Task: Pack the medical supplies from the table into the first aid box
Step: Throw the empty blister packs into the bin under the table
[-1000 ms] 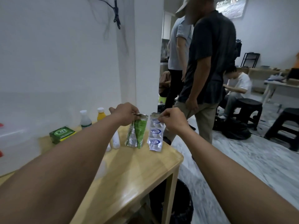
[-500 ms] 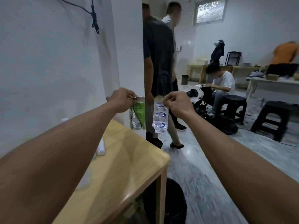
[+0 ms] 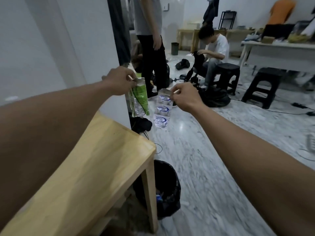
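Note:
My left hand (image 3: 120,80) pinches the top edge of a green and clear packet (image 3: 139,99), which hangs down past the far corner of the wooden table (image 3: 109,150). My right hand (image 3: 185,96) pinches the top of a clear strip of three blue-printed pouches (image 3: 162,110), which dangles over the floor beyond the table edge. The two packets hang side by side, a small gap apart. The first aid box and the other supplies are out of view.
A black bin (image 3: 163,189) with a bag stands on the floor under the table corner. A white wall (image 3: 51,48) runs along the left. People stand and sit ahead, with black stools (image 3: 262,86) and bags on the marble floor.
My view has swung right and down, off the tabletop; the bottles and green box have left the frame. Both hands still hold their packets, now hanging past the table's corner.

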The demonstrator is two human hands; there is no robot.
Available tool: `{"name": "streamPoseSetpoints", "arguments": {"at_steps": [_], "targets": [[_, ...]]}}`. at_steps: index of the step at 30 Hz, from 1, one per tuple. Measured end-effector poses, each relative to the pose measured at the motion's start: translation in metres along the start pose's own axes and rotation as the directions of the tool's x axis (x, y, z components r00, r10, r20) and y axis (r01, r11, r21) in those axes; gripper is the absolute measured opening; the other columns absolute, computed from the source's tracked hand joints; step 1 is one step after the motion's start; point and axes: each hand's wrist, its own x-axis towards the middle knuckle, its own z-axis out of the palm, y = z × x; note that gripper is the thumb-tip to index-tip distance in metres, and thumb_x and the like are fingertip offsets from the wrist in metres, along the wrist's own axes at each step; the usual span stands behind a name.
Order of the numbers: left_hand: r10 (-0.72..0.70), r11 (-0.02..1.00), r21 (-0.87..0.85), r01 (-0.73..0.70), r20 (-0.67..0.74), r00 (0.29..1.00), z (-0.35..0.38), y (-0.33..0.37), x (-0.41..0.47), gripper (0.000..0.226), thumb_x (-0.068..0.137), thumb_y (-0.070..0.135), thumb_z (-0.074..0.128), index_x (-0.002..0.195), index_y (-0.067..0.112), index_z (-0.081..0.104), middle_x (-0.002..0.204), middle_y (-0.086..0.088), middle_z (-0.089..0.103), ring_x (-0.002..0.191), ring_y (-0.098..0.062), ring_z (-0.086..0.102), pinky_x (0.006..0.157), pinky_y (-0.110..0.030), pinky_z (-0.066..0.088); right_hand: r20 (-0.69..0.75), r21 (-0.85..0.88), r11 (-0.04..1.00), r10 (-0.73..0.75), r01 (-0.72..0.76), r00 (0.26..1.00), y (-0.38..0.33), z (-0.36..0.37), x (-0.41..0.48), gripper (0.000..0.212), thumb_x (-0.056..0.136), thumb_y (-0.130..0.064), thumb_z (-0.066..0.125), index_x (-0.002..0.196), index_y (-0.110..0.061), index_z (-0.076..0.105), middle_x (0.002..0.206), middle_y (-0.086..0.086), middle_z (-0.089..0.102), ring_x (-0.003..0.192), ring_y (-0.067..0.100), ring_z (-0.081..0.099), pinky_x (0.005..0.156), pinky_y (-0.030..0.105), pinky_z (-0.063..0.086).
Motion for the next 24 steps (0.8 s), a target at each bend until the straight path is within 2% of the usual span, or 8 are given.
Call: {"name": "streamPoseSetpoints", "arguments": {"at_steps": [3,10,12,15,19,24], "targets": [[0.002,1.0,0.027,-0.004,0.07,0.998,0.031,-0.004,0.01,0.01,0.087,0.038,0.07,0.093,0.032,0.065,0.095,0.005,0.064,0.099,-0.024,0.06,0.099,-0.051,0.045,0.025,-0.022,0.997,0.071,-0.07,0.997,0.029,0.02,0.001,0.02,0.08,-0.011,0.066,0.067,-0.027,0.064,0.071,-0.009,0.065,0.076,0.017,0.065,0.067,0.028,0.05],[0.015,0.987,0.146,-0.061,0.296,0.955,0.092,-0.018,0.027,0.014,0.088,0.034,0.07,0.082,0.034,0.058,0.098,0.002,0.07,0.093,-0.026,0.063,0.093,-0.047,0.051,0.121,-0.035,0.979,0.205,-0.202,0.971,0.095,0.081,-0.01,0.012,0.081,-0.015,0.063,0.075,-0.024,0.069,0.081,-0.001,0.073,0.073,0.017,0.068,0.065,0.033,0.055],[0.025,0.981,0.173,-0.092,0.355,0.935,0.105,-0.023,0.03,0.01,0.089,0.031,0.07,0.089,0.029,0.06,0.1,-0.002,0.069,0.09,-0.026,0.063,0.083,-0.039,0.053,0.139,-0.059,0.972,0.234,-0.228,0.962,0.11,0.099,-0.017,0.013,0.081,-0.014,0.062,0.076,-0.023,0.07,0.082,-0.002,0.072,0.072,0.017,0.067,0.062,0.033,0.053],[0.037,0.97,0.202,-0.133,0.422,0.906,0.12,-0.03,0.033,0.016,0.09,0.031,0.071,0.101,0.02,0.065,0.097,-0.004,0.063,0.088,-0.026,0.059,0.072,-0.031,0.044,0.178,-0.083,0.959,0.282,-0.272,0.943,0.129,0.123,-0.026,0.016,0.08,-0.013,0.06,0.078,-0.024,0.071,0.081,-0.003,0.071,0.072,0.017,0.066,0.06,0.031,0.052],[0.035,0.959,0.229,-0.165,0.483,0.875,0.133,-0.032,0.039,0.016,0.089,0.034,0.071,0.095,0.023,0.061,0.098,-0.005,0.065,0.09,-0.027,0.06,0.075,-0.035,0.049,0.225,-0.097,0.94,0.34,-0.326,0.913,0.15,0.153,-0.036,0.019,0.08,-0.01,0.058,0.078,-0.024,0.071,0.084,-0.001,0.072,0.075,0.019,0.066,0.056,0.027,0.044],[-0.005,0.958,0.241,-0.158,0.562,0.827,0.157,-0.031,0.043,0.017,0.086,0.035,0.074,0.092,0.025,0.062,0.099,-0.005,0.066,0.092,-0.027,0.06,0.08,-0.038,0.052,0.284,-0.118,0.913,0.407,-0.39,0.868,0.175,0.184,-0.048,0.023,0.079,-0.005,0.057,0.079,-0.022,0.071,0.091,0.006,0.072,0.087,0.025,0.067,0.073,0.033,0.055]]}}
